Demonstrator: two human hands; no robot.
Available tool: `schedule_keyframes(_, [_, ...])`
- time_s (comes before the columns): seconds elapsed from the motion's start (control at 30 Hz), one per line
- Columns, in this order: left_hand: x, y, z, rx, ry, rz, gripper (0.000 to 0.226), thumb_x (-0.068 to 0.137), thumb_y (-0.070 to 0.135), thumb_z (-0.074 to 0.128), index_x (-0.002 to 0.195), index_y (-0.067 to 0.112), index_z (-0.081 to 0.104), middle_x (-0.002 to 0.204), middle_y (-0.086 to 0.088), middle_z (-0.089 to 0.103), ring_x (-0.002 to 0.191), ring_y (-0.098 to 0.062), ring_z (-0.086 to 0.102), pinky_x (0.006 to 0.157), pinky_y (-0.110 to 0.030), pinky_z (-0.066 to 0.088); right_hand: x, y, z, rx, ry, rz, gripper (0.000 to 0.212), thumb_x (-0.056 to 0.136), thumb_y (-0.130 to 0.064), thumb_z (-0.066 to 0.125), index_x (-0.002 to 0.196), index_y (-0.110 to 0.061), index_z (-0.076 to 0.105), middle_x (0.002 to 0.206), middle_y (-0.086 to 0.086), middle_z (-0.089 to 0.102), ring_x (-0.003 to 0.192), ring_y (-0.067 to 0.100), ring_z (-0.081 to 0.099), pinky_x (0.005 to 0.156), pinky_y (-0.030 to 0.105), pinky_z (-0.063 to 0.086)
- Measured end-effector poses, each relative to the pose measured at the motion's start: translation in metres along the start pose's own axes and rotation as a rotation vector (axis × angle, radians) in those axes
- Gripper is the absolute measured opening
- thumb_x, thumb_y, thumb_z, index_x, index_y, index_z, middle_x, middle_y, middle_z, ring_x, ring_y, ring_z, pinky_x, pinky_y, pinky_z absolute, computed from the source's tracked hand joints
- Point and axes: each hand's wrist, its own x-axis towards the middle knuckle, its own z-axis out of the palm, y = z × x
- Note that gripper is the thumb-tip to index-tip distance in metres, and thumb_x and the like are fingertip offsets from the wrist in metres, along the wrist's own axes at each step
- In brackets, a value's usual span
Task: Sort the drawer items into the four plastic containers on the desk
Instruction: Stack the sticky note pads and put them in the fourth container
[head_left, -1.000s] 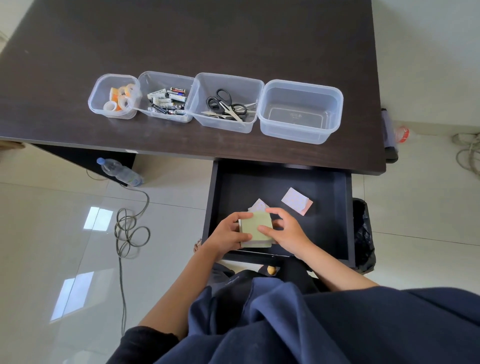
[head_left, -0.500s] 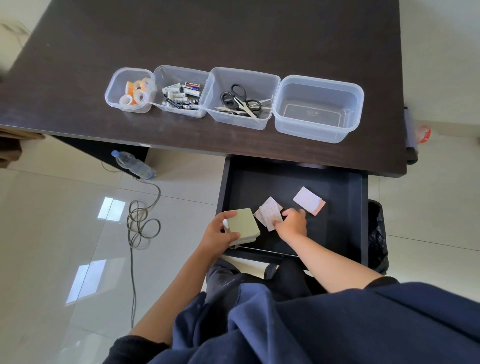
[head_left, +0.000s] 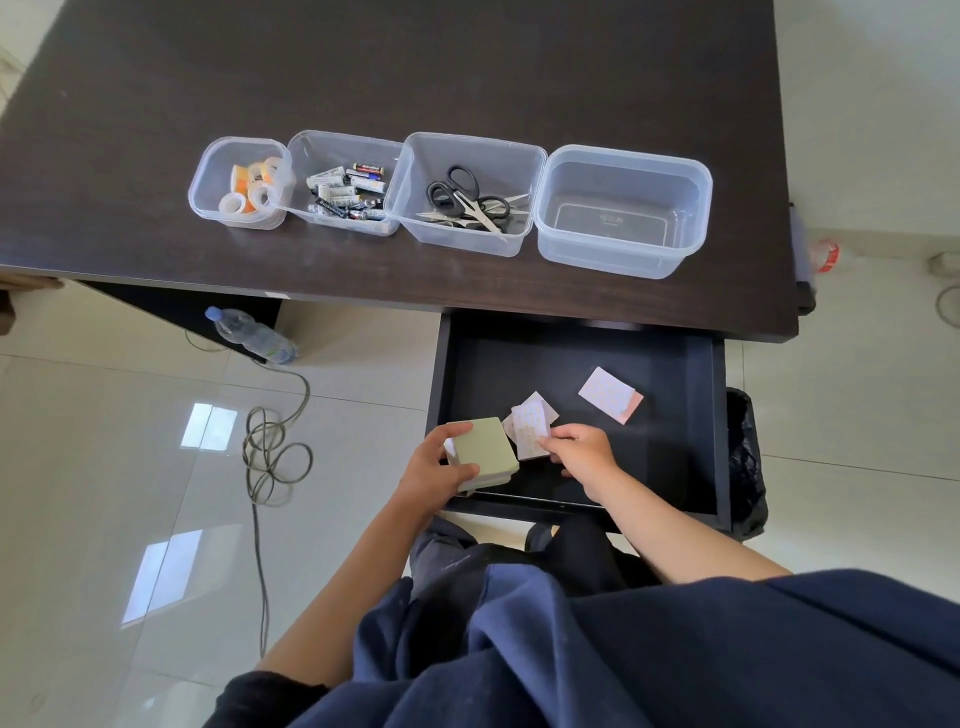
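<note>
Green pad (head_left: 484, 451) gripped in left hand (head_left: 435, 470) over drawer's (head_left: 709, 415) front-left corner. Right hand (head_left: 582, 449) pinches patterned pad (head_left: 529, 432) lying inside drawer. Third pad (head_left: 608, 393) lies apart, right. Rightmost container (head_left: 623, 260) on desk (head_left: 363, 67).

Clear plastic containers (head_left: 623, 208), matt dark desk (head_left: 415, 67).

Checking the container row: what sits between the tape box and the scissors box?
The head view shows the battery container between the tape box and the scissors box.
</note>
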Motion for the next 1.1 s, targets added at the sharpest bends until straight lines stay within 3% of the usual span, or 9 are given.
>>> schedule_keyframes(0.13, [0.0,0.001,0.001,0.038,-0.015,-0.007,0.052,0.084,0.001,0.066,0.116,0.04,0.051,0.125,-0.008,0.047,0.111,-0.028,0.05,0.083,-0.039,0.057,-0.005,-0.008,-0.002,0.108,0.045,-0.126,0.02,0.084,-0.011,0.069,0.103,-0.007,0.068,0.081,0.005,0.061,0.066,0.011,0.055,0.055,0.022,0.048])
schedule_keyframes(0.27, [0.002,0.006,0.004,-0.003,-0.058,-0.021,0.051,0.086,0.0,0.064,0.118,0.037,0.051,0.121,-0.011,0.051,0.101,-0.025,0.054,0.083,-0.04,0.056,-0.01,-0.024,-0.009,0.163,0.025,-0.257,0.016,0.083,-0.008,0.07,0.098,-0.013,0.07,0.075,-0.001,0.058,0.069,0.012,0.056,0.073,0.027,0.055])
schedule_keyframes(0.43, [0.003,0.016,0.012,-0.087,-0.124,-0.003,0.049,0.086,-0.004,0.062,0.117,0.033,0.054,0.116,-0.016,0.055,0.088,-0.022,0.056,0.087,-0.048,0.052,-0.021,-0.03,-0.014,0.071,-0.032,-0.387,0.023,0.082,-0.005,0.07,0.086,-0.027,0.071,0.088,-0.003,0.068,0.08,0.011,0.064,0.075,0.015,0.049])
schedule_keyframes(0.53, [0.003,0.024,0.018,-0.129,-0.16,0.014,0.051,0.086,-0.007,0.06,0.12,0.031,0.054,0.118,-0.016,0.058,0.093,-0.021,0.061,0.082,-0.039,0.053,-0.023,-0.029,-0.019,0.027,-0.059,-0.393,0.031,0.083,0.006,0.064,0.086,-0.024,0.071,0.104,0.007,0.069,0.093,0.016,0.067,0.079,0.016,0.053])
schedule_keyframes(0.6, [0.002,0.028,0.021,-0.13,-0.194,0.028,0.052,0.087,-0.008,0.058,0.124,0.029,0.052,0.118,-0.014,0.059,0.096,-0.018,0.061,0.075,-0.028,0.057,-0.024,-0.031,-0.023,0.038,-0.051,-0.367,0.032,0.086,0.005,0.058,0.087,-0.024,0.071,0.107,0.005,0.069,0.099,0.015,0.065,0.085,0.019,0.05])
schedule_keyframes(0.73, [0.001,0.032,0.026,-0.111,-0.232,0.058,0.053,0.087,-0.007,0.059,0.122,0.032,0.053,0.12,-0.015,0.058,0.104,-0.023,0.061,0.084,-0.039,0.055,-0.028,-0.037,-0.025,0.197,-0.016,-0.307,0.013,0.084,-0.01,0.069,0.096,-0.016,0.069,0.098,-0.005,0.068,0.097,0.011,0.064,0.083,0.021,0.051])
schedule_keyframes(0.83, [0.001,0.035,0.03,-0.084,-0.234,0.09,0.054,0.086,-0.005,0.062,0.122,0.034,0.052,0.123,-0.013,0.055,0.109,-0.023,0.058,0.078,-0.028,0.058,-0.029,-0.042,-0.025,0.236,0.006,-0.299,0.036,0.077,-0.008,0.077,0.11,-0.008,0.063,0.095,-0.007,0.064,0.09,0.009,0.064,0.072,0.014,0.049])
schedule_keyframes(0.93, [0.001,0.038,0.032,-0.081,-0.229,0.112,0.056,0.086,-0.002,0.064,0.124,0.036,0.051,0.124,-0.01,0.055,0.11,-0.024,0.058,0.077,-0.027,0.058,-0.028,-0.043,-0.026,0.203,-0.04,-0.294,0.053,0.075,-0.005,0.077,0.123,-0.009,0.056,0.103,-0.003,0.063,0.099,0.016,0.063,0.075,0.02,0.051])
schedule_keyframes(1.1, [0.001,0.043,0.033,-0.171,-0.236,0.095,0.06,0.087,-0.001,0.063,0.132,0.036,0.047,0.121,-0.004,0.057,0.107,-0.022,0.061,0.076,-0.025,0.057,-0.027,-0.043,-0.027,0.159,-0.114,-0.269,0.049,0.083,-0.012,0.072,0.128,-0.019,0.055,0.122,0.001,0.057,0.115,0.019,0.054,0.078,0.022,0.049])
